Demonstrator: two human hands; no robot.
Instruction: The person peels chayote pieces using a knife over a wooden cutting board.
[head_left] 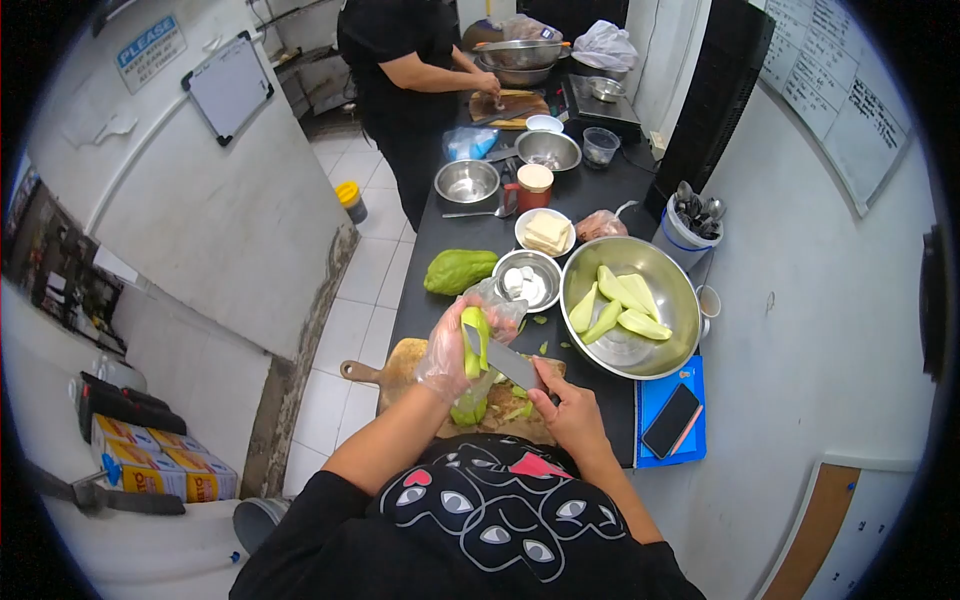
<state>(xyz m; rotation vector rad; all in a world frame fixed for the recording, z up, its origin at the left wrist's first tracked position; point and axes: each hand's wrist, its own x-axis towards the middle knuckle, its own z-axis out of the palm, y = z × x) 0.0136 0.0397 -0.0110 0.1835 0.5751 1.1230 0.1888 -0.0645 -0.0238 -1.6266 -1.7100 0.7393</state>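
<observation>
My left hand [448,352], in a clear plastic glove, is closed around a piece of green chayote [475,345]. In my right hand [572,408] is a knife [512,366], its blade reaching across to the chayote piece. Below both hands lies a wooden cutting board [405,362] scattered with green peelings [519,410]; another green piece [468,408] rests there, partly hidden. A whole chayote [461,271] sits beyond my left hand. Pale peeled wedges [625,292] lie inside a large steel bowl [684,335] to the right.
Near the hands stand a small steel bowl [545,296] with white pieces and a white bowl of pale yellow blocks [547,232]. A phone [671,421] lies on a blue folder [690,448]. Farther back, a person in black [405,90] works at another board [522,104].
</observation>
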